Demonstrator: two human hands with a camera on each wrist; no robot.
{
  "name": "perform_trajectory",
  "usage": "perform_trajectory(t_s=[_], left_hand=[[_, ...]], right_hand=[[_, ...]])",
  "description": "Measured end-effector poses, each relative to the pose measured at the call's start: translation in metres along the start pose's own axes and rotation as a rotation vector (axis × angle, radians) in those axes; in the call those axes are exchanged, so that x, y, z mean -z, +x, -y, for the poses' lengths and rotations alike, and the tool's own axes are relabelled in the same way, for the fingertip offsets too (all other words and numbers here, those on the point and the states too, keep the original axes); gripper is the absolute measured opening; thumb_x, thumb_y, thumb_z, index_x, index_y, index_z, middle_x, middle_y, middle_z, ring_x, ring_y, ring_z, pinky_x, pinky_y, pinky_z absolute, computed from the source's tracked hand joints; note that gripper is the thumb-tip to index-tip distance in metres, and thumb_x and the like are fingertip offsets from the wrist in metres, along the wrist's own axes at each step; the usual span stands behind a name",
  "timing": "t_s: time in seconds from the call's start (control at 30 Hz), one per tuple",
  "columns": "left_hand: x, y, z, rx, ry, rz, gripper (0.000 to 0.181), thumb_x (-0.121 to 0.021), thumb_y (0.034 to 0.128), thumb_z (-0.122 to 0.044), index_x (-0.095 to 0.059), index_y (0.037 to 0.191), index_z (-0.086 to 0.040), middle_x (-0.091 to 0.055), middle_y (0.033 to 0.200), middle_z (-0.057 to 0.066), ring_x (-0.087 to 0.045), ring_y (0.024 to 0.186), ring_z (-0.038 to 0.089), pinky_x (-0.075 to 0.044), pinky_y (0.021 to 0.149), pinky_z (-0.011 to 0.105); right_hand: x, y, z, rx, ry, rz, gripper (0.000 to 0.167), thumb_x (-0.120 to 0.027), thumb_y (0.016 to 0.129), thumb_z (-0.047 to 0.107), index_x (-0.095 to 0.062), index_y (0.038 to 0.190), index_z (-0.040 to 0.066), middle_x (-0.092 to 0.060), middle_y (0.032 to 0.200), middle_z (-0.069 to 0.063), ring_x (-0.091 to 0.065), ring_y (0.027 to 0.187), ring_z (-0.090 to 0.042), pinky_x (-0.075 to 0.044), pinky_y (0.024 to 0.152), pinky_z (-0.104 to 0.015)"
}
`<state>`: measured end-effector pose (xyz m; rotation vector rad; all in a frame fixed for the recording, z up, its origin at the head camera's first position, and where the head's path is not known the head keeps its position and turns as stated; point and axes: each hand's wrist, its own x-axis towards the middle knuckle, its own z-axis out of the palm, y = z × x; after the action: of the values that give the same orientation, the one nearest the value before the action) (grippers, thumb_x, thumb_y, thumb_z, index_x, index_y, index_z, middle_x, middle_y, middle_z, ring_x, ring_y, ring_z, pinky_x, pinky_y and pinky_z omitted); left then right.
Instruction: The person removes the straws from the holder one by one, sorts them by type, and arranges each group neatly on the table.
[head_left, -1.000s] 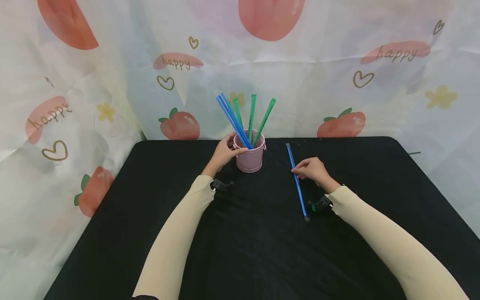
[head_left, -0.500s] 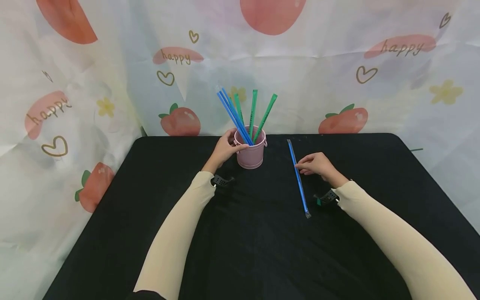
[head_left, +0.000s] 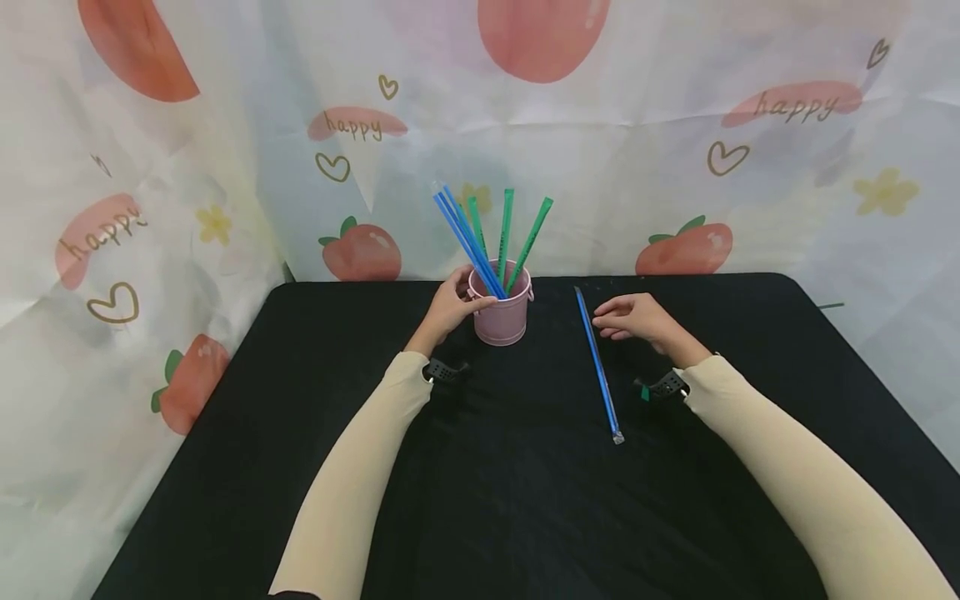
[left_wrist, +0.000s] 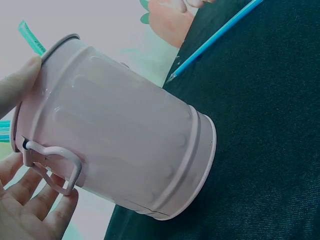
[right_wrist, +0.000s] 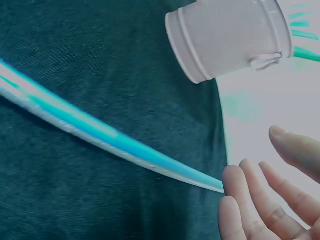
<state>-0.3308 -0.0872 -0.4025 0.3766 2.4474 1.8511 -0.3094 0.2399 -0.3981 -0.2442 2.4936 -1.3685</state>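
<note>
A pink bucket (head_left: 501, 321) stands upright near the back of the table, with blue straws (head_left: 467, 237) and green straws (head_left: 531, 242) leaning in it. The left hand (head_left: 447, 308) grips the bucket's rim; in the left wrist view its thumb lies at the rim and its fingers are by the handle (left_wrist: 67, 155). One wrapped blue straw (head_left: 597, 367) lies on the cloth right of the bucket. Just right of that straw's upper part is the right hand (head_left: 637, 321), holding nothing, with thumb and fingers apart in the right wrist view (right_wrist: 275, 200).
Black cloth (head_left: 510, 483) covers the table. Behind it and on the left hangs a pale curtain (head_left: 555, 167) printed with fruit, hearts and flowers. Something small and green (head_left: 645, 392) shows beside the right wrist's black strap (head_left: 667, 384).
The right hand has let go of the blue straw and moved slightly up and to the right. The straw stays on the cloth, and the left hand keeps its grip on the bucket.
</note>
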Motion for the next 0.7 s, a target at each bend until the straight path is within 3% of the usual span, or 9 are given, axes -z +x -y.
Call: perform_trajectory(t_s=[0.1, 0.27, 0.43, 0.7], left_hand=[[0.000, -0.001, 0.001, -0.005, -0.006, -0.003, 0.074, -0.072, 0.0832, -0.019, -0.032, 0.144, -0.007, -0.047, 0.140, 0.015, -0.043, 0.133, 0.028, -0.038, 0.108, 0.041], [0.000, -0.001, 0.002, 0.006, 0.014, -0.004, 0.074, -0.071, 0.0839, -0.021, -0.031, 0.145, -0.007, -0.044, 0.143, 0.014, -0.041, 0.135, 0.028, -0.035, 0.111, 0.041], [0.000, -0.003, 0.001, 0.011, 0.024, -0.006, 0.074, -0.071, 0.0842, -0.022, -0.031, 0.145, -0.008, -0.044, 0.143, 0.013, -0.042, 0.134, 0.026, -0.036, 0.110, 0.041], [-0.001, -0.002, 0.000, 0.002, 0.004, -0.004, 0.074, -0.071, 0.0843, -0.021, -0.031, 0.145, -0.007, -0.044, 0.142, 0.014, -0.042, 0.133, 0.028, -0.038, 0.108, 0.042]], right_hand=[[0.003, 0.001, 0.004, 0.014, 0.001, -0.007, 0.041, -0.063, 0.090, 0.021, -0.056, 0.120, -0.007, -0.066, 0.112, -0.021, -0.070, 0.087, -0.019, -0.055, 0.085, -0.041], [0.005, 0.004, 0.011, 0.065, 0.032, -0.022, 0.046, -0.064, 0.090, 0.023, -0.054, 0.122, -0.008, -0.068, 0.109, -0.013, -0.069, 0.084, -0.013, -0.056, 0.080, -0.031], [0.006, 0.004, 0.024, 0.115, 0.052, -0.014, 0.046, -0.062, 0.091, 0.023, -0.052, 0.125, -0.007, -0.065, 0.116, -0.019, -0.069, 0.085, -0.010, -0.056, 0.079, -0.028], [0.008, 0.008, 0.043, 0.143, 0.064, -0.003, 0.048, -0.061, 0.092, 0.023, -0.049, 0.129, -0.004, -0.069, 0.109, -0.006, -0.068, 0.084, -0.004, -0.055, 0.079, -0.024]])
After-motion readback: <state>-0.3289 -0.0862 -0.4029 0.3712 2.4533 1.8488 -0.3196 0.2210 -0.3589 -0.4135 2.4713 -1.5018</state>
